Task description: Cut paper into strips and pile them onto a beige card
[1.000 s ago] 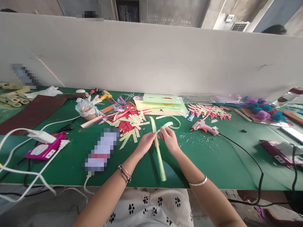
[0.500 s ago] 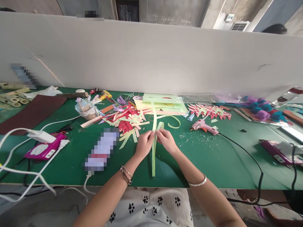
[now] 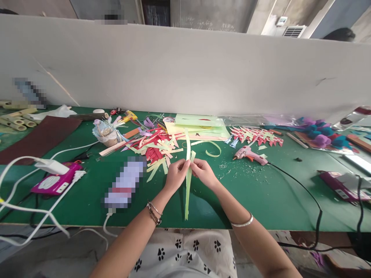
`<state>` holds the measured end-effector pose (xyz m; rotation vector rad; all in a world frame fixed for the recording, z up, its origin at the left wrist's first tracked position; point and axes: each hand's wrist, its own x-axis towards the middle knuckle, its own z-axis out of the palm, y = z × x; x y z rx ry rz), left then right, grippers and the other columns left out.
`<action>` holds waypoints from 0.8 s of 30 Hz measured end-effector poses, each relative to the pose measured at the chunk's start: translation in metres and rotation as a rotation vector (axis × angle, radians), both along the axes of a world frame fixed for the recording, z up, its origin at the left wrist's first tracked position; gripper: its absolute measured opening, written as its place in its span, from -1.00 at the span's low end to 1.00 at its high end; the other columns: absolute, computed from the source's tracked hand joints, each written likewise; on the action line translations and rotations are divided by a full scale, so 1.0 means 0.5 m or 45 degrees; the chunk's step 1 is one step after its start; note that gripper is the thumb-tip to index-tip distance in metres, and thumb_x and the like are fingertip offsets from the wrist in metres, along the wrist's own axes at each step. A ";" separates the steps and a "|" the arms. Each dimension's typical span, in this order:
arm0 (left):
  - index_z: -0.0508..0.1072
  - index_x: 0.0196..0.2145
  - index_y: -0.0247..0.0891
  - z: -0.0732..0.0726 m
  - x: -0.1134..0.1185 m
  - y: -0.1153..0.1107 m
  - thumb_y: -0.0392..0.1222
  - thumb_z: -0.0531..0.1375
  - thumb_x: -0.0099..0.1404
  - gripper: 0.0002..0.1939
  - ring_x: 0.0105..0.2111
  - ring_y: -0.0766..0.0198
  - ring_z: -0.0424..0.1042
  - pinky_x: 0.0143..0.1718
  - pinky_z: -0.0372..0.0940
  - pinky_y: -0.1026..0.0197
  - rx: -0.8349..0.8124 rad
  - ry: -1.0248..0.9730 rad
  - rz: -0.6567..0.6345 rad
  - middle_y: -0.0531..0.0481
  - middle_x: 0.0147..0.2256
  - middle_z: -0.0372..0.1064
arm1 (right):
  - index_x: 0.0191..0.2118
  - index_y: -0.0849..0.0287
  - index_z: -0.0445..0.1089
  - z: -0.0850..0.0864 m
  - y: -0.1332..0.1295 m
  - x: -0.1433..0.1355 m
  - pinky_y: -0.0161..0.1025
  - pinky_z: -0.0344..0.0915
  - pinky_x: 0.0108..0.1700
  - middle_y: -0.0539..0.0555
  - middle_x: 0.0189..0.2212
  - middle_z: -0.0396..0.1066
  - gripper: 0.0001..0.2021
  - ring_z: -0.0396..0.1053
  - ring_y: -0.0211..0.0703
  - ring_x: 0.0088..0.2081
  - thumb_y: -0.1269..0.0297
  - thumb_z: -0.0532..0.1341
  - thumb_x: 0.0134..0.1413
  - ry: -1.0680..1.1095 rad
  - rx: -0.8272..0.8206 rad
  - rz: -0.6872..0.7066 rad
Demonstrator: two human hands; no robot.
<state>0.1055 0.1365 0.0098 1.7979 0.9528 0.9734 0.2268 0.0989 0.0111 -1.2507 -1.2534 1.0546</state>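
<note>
The scene is viewed by 1 head-worn camera, directed forward and down from above the lap (image 3: 179,247). The left hand (image 3: 176,173) and right hand (image 3: 204,173) are framed fairly near, below centre; the table (image 3: 269,204) is seen across to the partition (image 3: 185,73), above which the far wall (image 3: 199,13) is shown.

Seen from the left hand (image 3: 176,175) and right hand (image 3: 204,172), the phone (image 3: 124,183) lies on the table (image 3: 174,216) at nine o'clock, loose strips (image 3: 155,154) at ten, paper sheets (image 3: 198,121) at twelve and the glue gun (image 3: 246,153) near three. The partition (image 3: 185,73) stands behind.
</note>
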 end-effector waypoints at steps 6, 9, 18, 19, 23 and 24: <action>0.07 -0.66 -0.24 0.001 -0.001 0.001 0.09 0.01 0.22 -0.55 -0.64 0.40 -0.07 -0.59 -0.15 0.27 0.024 0.007 0.032 0.15 -0.68 -0.13 | -0.65 0.15 0.03 -0.006 0.002 0.000 -0.36 -0.11 -0.60 -0.13 -0.75 0.00 -0.62 -0.05 -0.39 -0.66 0.03 0.11 -0.02 -0.006 -0.001 -0.028; 0.04 -0.66 -0.23 -0.003 0.003 0.000 0.10 0.00 0.22 -0.55 -0.64 0.40 -0.09 -0.60 -0.16 0.27 0.044 0.003 0.055 0.15 -0.69 -0.15 | -0.66 0.14 -0.02 -0.008 0.003 -0.003 -0.36 -0.14 -0.61 -0.14 -0.76 -0.03 -0.61 -0.09 -0.40 -0.66 0.04 0.12 -0.05 0.023 0.003 -0.070; 0.00 -0.61 -0.21 -0.006 0.004 -0.003 0.04 -0.04 0.27 -0.60 -0.64 0.39 -0.06 -0.58 -0.11 0.28 0.040 -0.025 0.098 0.16 -0.66 -0.15 | -0.64 0.13 -0.05 -0.010 0.001 -0.023 -0.36 -0.13 -0.60 -0.15 -0.74 -0.06 -0.65 -0.11 -0.40 -0.66 0.10 0.07 -0.02 0.126 -0.005 -0.224; 0.01 -0.61 -0.21 -0.007 0.004 -0.003 0.05 -0.04 0.27 -0.60 -0.64 0.39 -0.05 -0.59 -0.11 0.28 0.032 -0.017 0.071 0.16 -0.67 -0.14 | -0.63 0.13 -0.04 -0.011 0.002 -0.022 -0.36 -0.12 -0.60 -0.15 -0.74 -0.06 -0.66 -0.11 -0.39 -0.66 0.09 0.06 -0.01 0.136 -0.008 -0.241; 0.03 -0.63 -0.22 -0.012 0.005 -0.002 0.05 -0.02 0.26 -0.59 -0.66 0.40 -0.05 -0.60 -0.14 0.28 0.037 0.022 0.007 0.16 -0.68 -0.14 | -0.61 0.12 0.00 -0.009 0.004 -0.018 -0.36 -0.08 -0.60 -0.15 -0.74 -0.05 -0.66 -0.09 -0.38 -0.66 0.05 0.03 0.03 0.142 -0.011 -0.276; 0.04 -0.63 -0.22 -0.013 0.006 -0.002 0.04 -0.03 0.27 -0.59 -0.66 0.40 -0.05 -0.60 -0.14 0.27 0.045 0.030 0.008 0.16 -0.68 -0.14 | -0.61 0.13 0.02 -0.008 0.004 -0.017 -0.35 -0.08 -0.60 -0.14 -0.74 -0.03 -0.66 -0.08 -0.38 -0.66 0.04 0.04 0.02 0.134 -0.011 -0.273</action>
